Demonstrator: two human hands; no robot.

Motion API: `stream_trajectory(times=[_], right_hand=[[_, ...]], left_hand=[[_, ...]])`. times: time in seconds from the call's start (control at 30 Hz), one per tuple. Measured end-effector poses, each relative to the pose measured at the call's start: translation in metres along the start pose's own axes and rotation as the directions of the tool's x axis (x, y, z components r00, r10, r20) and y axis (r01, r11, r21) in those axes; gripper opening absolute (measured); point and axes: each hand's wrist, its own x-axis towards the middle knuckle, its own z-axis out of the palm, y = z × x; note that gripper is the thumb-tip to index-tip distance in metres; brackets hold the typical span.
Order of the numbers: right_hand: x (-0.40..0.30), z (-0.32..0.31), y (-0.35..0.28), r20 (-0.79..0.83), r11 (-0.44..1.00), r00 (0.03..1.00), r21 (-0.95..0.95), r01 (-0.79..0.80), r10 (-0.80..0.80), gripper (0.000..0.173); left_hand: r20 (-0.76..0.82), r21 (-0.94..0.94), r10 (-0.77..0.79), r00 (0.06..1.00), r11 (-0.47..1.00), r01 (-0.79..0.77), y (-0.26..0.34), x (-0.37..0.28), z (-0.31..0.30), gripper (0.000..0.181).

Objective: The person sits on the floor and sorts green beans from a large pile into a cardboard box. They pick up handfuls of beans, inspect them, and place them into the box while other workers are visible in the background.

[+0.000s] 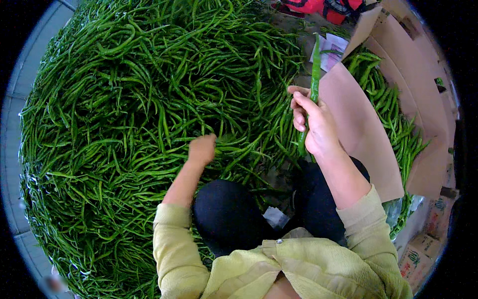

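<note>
My right hand (pixel 317 123) grips a long green chili pepper (pixel 316 71), held upright between thumb and fingers. Its tip end rises well above my fingers and the other end shows below them. My left hand (pixel 202 149) is at the near side of a large heap of green chili peppers (pixel 149 93). Motion blurs this hand, its fingers are curled and mostly hidden, and whether a pepper is in them does not show.
A cardboard box (pixel 358 130) with open flaps stands at my right, with green peppers (pixel 386 101) inside. Papers (pixel 330 52) lie beyond its flap. Red items (pixel 334 11) are at the top. Printed cartons (pixel 420 258) stand lower right. My dark-clad knee (pixel 229 216) borders the heap.
</note>
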Motion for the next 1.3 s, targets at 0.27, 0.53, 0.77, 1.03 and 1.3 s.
stream_trajectory(times=[0.27,0.53,0.77,1.03,1.3], right_hand=[[-0.022,0.001,0.055,0.311,0.889,0.95,-0.442,0.121,0.025,0.034],[-0.028,0.001,0.064,0.268,0.665,0.963,-0.716,0.212,-0.019,0.035],[-0.062,0.031,0.148,0.682,0.333,0.713,-0.718,0.611,0.16,0.055],[0.139,-0.06,0.239,-0.182,0.643,0.979,-0.761,-0.084,-0.087,0.05],[0.156,-0.054,0.241,-0.11,0.767,0.985,-0.619,-0.17,0.129,0.028]], left_hand=[[0.014,-0.81,-0.187,0.982,0.574,0.121,0.103,-0.063,-0.155,0.029],[-0.022,-0.994,-0.272,0.962,0.108,0.008,0.109,-0.114,-0.097,0.058],[0.343,-0.92,-0.505,0.792,-0.349,0.176,0.09,-0.079,-0.006,0.034],[0.273,-0.893,-0.645,0.714,-0.446,-0.061,0.057,-0.057,-0.056,0.03],[0.341,-0.882,-0.601,0.723,-0.471,0.024,0.051,-0.056,-0.049,0.035]])
